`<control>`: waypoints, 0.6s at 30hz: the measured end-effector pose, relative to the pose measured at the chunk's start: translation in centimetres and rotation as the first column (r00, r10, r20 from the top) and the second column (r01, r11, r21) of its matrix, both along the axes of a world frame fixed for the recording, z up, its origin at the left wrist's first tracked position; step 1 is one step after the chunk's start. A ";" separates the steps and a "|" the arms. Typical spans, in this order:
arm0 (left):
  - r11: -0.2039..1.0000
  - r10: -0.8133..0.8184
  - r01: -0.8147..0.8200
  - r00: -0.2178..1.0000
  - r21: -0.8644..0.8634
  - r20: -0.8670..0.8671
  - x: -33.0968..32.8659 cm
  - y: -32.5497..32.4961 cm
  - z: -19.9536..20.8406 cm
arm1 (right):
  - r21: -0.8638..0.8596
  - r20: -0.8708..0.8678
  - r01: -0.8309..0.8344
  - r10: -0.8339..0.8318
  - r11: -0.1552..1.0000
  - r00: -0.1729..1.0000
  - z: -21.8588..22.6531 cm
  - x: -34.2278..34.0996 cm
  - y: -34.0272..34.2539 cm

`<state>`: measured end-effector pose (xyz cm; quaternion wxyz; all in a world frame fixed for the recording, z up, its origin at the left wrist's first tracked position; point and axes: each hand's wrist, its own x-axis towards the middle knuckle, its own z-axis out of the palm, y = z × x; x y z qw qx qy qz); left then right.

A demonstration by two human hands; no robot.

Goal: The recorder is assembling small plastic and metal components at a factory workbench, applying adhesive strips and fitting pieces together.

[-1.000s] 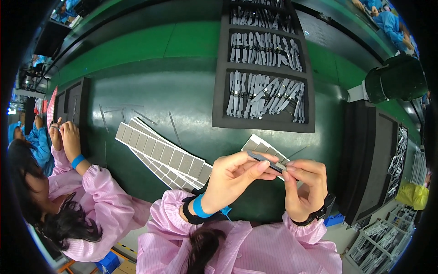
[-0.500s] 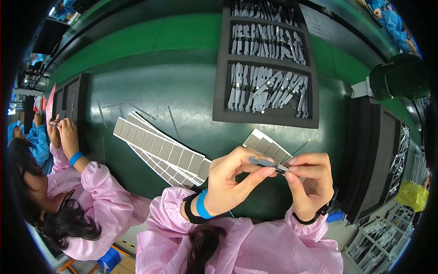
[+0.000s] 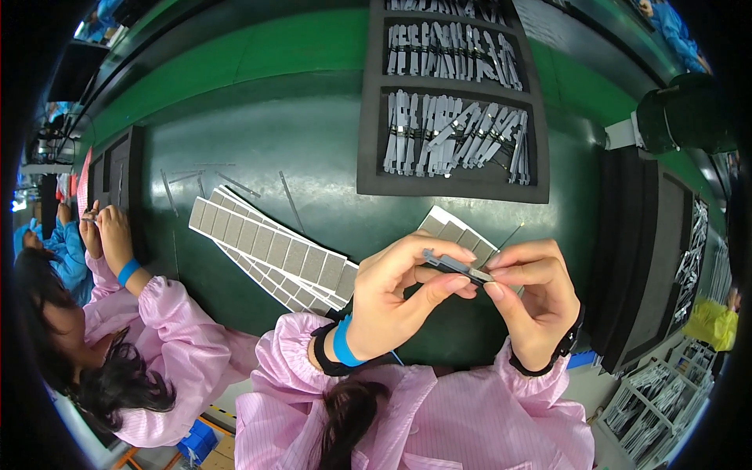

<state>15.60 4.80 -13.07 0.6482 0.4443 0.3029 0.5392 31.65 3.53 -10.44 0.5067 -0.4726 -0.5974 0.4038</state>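
Note:
My left hand (image 3: 392, 301) is closed on a slim grey-and-black plastic part (image 3: 446, 262), thumb below and fingertips above it. At the part's right end my right hand (image 3: 539, 301) pinches with thumb and fingers, where a small pale grey piece (image 3: 480, 275) shows. I cannot tell whether that piece is attached. A thin dark cable with a gold-coloured tip (image 3: 518, 229) sticks up behind my right fingers. Just beyond my hands lies a white sheet of grey rectangular pads (image 3: 456, 229), partly hidden. More sheets of such pads (image 3: 270, 244) overlap to the left of my left hand.
A black foam tray (image 3: 454, 187) with compartments full of similar grey parts stands ahead. Several thin dark strips (image 3: 290, 201) lie at the left of the green table (image 3: 258, 141). Dark trays (image 3: 666, 258) stack at the right. A co-worker's hands (image 3: 113, 235) work at the left.
The view has shifted slightly, so the tray and sheets sit higher and more to the left. Between my hands the part is tilted a little more, and its pale end shows more.

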 end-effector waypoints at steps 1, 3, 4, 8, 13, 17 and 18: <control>1.000 0.001 -0.001 1.000 0.022 -0.004 0.0 0.0 -0.1 | 0.006 0.018 -0.008 0.008 1.000 1.000 0.1 0.0 0.0; 0.999 -0.001 0.001 1.000 0.041 -0.010 0.0 0.1 -0.1 | 0.010 0.034 -0.013 0.013 1.000 0.999 0.1 0.0 0.1; 0.998 0.008 -0.006 0.999 0.069 -0.036 0.1 0.2 0.0 | 0.004 0.023 -0.012 0.012 1.000 1.000 0.1 0.0 0.1; 0.993 0.034 -0.029 0.999 0.111 -0.035 0.2 0.3 0.1 | 0.003 0.000 -0.007 0.007 1.000 1.000 0.1 0.1 0.1; 0.996 0.010 -0.015 0.999 0.084 0.053 0.1 0.3 -0.1 | 0.039 0.019 -0.026 0.025 0.999 1.000 0.1 0.3 0.3; 0.996 -0.008 0.004 0.999 0.090 0.038 0.0 0.2 0.1 | 0.061 0.033 -0.042 0.040 0.997 0.999 0.1 0.4 0.3; 0.996 -0.009 0.006 0.999 0.091 0.037 0.0 0.2 0.1 | 0.062 0.031 -0.040 0.038 0.997 0.999 0.2 0.5 0.3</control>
